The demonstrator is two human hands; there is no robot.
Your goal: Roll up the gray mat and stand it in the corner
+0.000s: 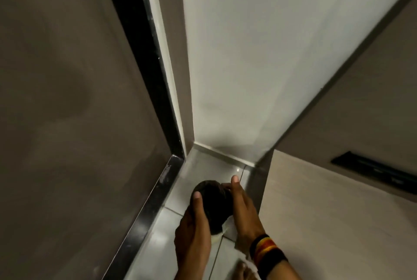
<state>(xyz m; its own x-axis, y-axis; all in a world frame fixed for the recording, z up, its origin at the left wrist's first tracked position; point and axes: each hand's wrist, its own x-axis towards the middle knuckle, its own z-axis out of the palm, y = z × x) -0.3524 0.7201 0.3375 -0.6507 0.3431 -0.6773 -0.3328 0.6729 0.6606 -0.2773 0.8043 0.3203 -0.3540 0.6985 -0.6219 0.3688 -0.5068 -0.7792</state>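
Observation:
The rolled gray mat point(215, 203) stands on end on the tiled floor, seen from above as a dark round top with a pale underside showing at its lower edge. My left hand point(194, 232) grips its left side, thumb on the top rim. My right hand point(242, 209) clasps the right side, fingers reaching past the roll toward the corner. The corner point(195, 144) where the white wall meets the dark door frame lies just beyond the mat.
A brown door point(79, 110) with a black frame point(144, 58) runs along the left. A beige cabinet point(338, 223) with a dark handle recess stands at the right. A glossy tiled floor strip point(203, 166) lies between. My right wrist wears striped bands point(264, 250).

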